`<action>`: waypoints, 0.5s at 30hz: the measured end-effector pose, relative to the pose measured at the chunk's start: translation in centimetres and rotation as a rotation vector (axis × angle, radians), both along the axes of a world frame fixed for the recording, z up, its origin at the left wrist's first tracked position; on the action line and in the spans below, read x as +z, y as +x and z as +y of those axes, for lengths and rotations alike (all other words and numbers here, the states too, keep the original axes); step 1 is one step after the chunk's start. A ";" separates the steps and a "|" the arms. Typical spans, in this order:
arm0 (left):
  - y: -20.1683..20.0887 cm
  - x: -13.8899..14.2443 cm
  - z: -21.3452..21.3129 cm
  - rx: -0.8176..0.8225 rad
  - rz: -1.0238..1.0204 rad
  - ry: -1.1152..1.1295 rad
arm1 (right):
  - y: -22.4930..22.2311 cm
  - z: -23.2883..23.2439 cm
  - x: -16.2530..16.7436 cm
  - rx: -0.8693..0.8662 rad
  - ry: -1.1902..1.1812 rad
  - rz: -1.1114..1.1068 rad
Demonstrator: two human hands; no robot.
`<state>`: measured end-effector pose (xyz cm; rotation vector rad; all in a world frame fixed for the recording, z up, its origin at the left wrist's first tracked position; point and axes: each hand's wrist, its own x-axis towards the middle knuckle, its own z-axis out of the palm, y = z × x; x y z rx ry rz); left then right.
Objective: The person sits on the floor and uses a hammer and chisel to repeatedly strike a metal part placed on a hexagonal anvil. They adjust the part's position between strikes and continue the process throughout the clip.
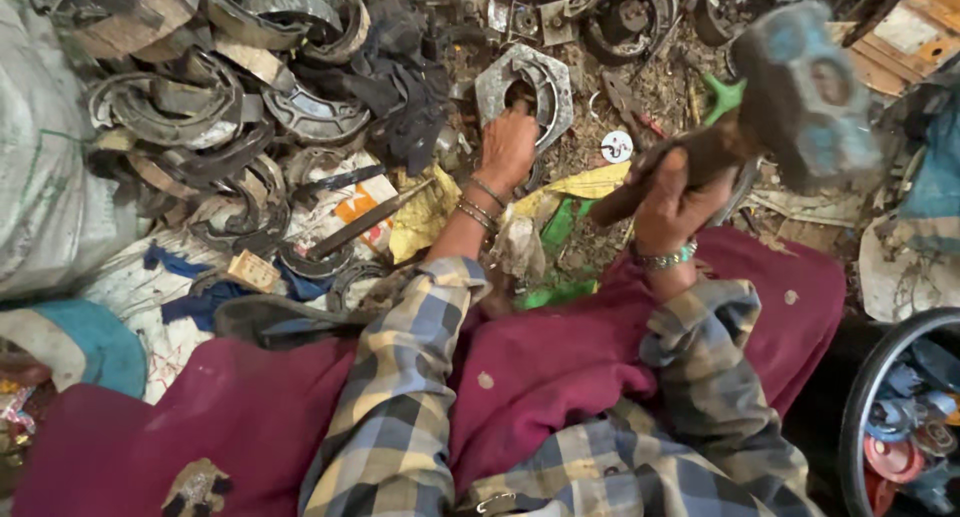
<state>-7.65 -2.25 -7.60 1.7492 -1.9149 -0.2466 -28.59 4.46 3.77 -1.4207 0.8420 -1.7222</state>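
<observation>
A big pile of curved metal shoes (200, 97), too many to count, covers the ground on your left. Your right hand (672, 199) is clamped on the wooden handle of one heavy hammer (800, 92); its long axis runs up and to the right, head raised. Your left hand (508, 149) presses fingers down on one hexagonal metal plate (528, 82), lying flat ahead.

Two hands: left (508, 149), right (668, 203). One hammer (790, 102). One plate (525, 89) under the left. One rod (365, 222). One wheel (885, 397) (only part in frame). Curved shoes (190, 112): a heap, too tangled to count.
</observation>
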 end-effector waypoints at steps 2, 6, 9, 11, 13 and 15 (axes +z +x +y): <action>0.0 0.3 0.0 -0.034 -0.040 -0.032 | 0.3 -0.4 -3.1 -0.068 0.265 0.281; -0.4 1.3 -0.3 -0.031 -0.068 0.014 | 1.3 -0.4 -7.6 -0.203 0.452 1.232; -1.1 1.7 -0.4 -0.047 -0.104 0.037 | 0.9 0.0 -7.0 -0.190 0.620 0.953; -1.6 1.5 0.2 -0.078 -0.101 0.054 | 0.4 0.6 -4.3 -0.193 0.649 0.924; -1.7 1.3 0.3 -0.093 -0.098 0.020 | 0.1 1.1 -1.2 -0.206 0.623 0.660; -1.6 1.1 0.2 -0.058 -0.126 0.015 | -0.2 1.2 1.2 -0.197 0.424 0.464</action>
